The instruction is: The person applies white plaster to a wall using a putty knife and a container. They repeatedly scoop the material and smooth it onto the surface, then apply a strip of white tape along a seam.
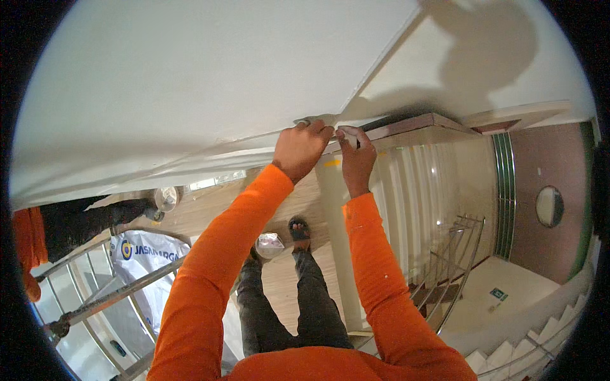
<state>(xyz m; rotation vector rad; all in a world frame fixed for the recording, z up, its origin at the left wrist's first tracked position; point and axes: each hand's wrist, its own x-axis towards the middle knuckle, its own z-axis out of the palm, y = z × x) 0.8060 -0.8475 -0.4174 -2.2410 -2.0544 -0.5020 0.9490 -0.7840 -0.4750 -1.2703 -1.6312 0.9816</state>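
Both my arms reach up in orange sleeves to a pale wall panel (190, 70), where its lower edge meets a corner. My left hand (301, 150) presses against that edge with fingers bent; whatever they grip is hidden. Just right of it, my right hand (358, 159) has thumb and fingers drawn together in a pinch. A small pale bit seems to sit there, too small to name. The two hands nearly touch at the fingertips. A reddish-brown ledge (406, 127) runs rightward from beside my right hand.
A white tub (269, 245) stands by my feet on the wood-look floor (279, 279). Farther left are another tub (166, 199), a co-worker's dark trouser leg (82, 219), a metal railing (121, 295) and a white printed sheet (143, 254). Stairs and another railing (454, 267) lie right.
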